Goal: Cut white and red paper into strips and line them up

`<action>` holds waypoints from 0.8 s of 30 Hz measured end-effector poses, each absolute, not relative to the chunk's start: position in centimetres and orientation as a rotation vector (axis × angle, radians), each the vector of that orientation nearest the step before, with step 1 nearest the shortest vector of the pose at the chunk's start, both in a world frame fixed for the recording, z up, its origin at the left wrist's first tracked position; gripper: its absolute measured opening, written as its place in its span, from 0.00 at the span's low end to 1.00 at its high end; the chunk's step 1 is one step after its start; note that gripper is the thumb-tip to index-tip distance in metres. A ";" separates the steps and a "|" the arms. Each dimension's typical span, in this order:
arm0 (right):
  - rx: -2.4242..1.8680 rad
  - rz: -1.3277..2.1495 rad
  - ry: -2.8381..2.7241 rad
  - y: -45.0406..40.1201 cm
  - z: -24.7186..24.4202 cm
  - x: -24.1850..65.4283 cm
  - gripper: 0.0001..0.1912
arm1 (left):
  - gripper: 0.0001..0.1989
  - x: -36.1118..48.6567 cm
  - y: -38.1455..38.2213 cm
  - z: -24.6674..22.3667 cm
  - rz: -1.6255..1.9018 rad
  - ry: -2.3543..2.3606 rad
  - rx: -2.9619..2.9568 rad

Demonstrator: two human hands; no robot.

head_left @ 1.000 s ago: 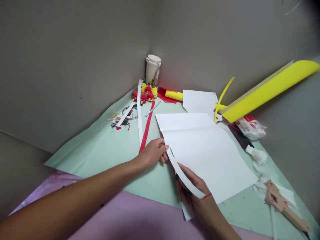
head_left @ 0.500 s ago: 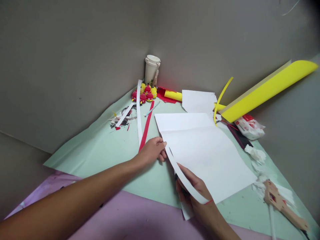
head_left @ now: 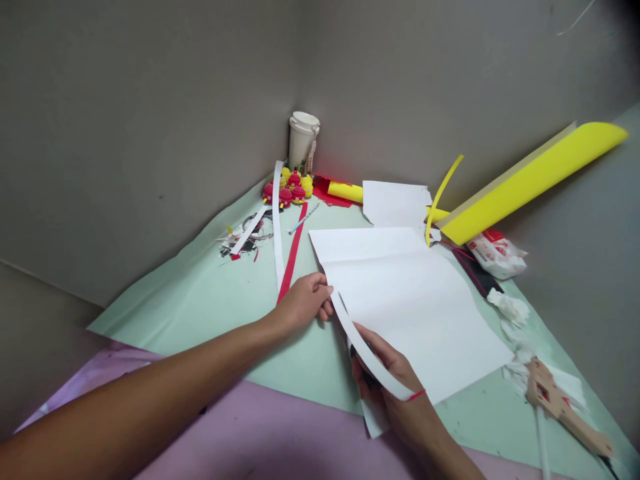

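Note:
A large white sheet of paper [head_left: 410,300] lies across the middle, its left edge raised off the table. My left hand [head_left: 310,297] pinches that edge between thumb and fingers. Along the same edge, a narrow white strip [head_left: 373,363] is partly separated from the sheet and curls over the back of my right hand [head_left: 395,383]. That hand is closed around scissors [head_left: 369,377], of which only a bit of dark handle shows; the paper and fingers hide the rest. A thin red band circles my right wrist.
Left of the sheet lie a white strip [head_left: 278,233] and a red strip [head_left: 293,257]. Small red and yellow lantern-like ornaments [head_left: 287,190] stand before a white cup [head_left: 303,140]. Rolled yellow paper [head_left: 535,183], a tissue pack [head_left: 497,253] and a glue gun [head_left: 565,407] are on the right.
The loose white strip's lower end has lifted slightly over my right wrist, showing more of the red band. My left hand stays almost still on the paper's edge.

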State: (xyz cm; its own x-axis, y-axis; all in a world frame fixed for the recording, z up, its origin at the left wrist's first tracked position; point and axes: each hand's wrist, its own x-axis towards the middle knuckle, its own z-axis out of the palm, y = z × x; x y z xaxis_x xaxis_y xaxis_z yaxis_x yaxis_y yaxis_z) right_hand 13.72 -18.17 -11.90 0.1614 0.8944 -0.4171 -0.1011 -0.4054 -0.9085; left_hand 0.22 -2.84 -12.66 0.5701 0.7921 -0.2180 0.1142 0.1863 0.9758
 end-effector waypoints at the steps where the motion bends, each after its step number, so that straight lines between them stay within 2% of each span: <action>1: -1.541 1.393 -0.791 -18.2 -11.9 13.7 0.26 | 0.05 0.2 -2.8 -12.7 0.575 0.873 1.329; 7: -1.560 1.359 -0.840 -18.0 -11.8 13.6 0.29 | 0.05 0.3 -2.8 -12.9 0.586 0.873 1.353; 24: -1.558 1.367 -0.841 -18.0 -12.4 13.9 0.28 | 0.05 0.3 -2.7 -13.0 0.581 0.878 1.346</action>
